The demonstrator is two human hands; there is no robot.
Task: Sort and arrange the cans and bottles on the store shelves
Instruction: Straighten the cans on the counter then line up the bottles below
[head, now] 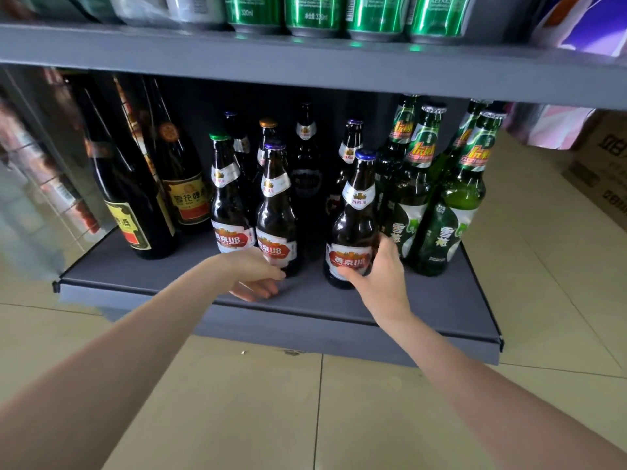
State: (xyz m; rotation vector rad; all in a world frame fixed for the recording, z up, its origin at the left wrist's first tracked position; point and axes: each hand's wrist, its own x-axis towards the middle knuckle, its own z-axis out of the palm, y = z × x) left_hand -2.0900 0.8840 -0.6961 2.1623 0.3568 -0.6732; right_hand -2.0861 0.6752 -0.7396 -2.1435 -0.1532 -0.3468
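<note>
Landmark: blue-capped brown bottle [353, 228], upright near the front of the lower shelf [424, 300].
Right hand [381, 273]: fingers and thumb curled round that bottle's base.
Left hand [256, 276]: loosely cupped, holding nothing, just left of it, before the purple-capped brown bottle [276, 215].
Green bottles [444, 212]: right of it.
Green cans [342, 15]: shelf above.

Lower shelf [169, 283]: brown bottles [353, 228] with red-and-white labels, about seven, back ones dim. Green bottles [451, 215], four. Tall dark bottles [125, 198] with yellow labels, at least two. Upper shelf [305, 59]: green cans [312, 15], four; pale cans [196, 10] beside them, count unclear. Hands, two.
</note>
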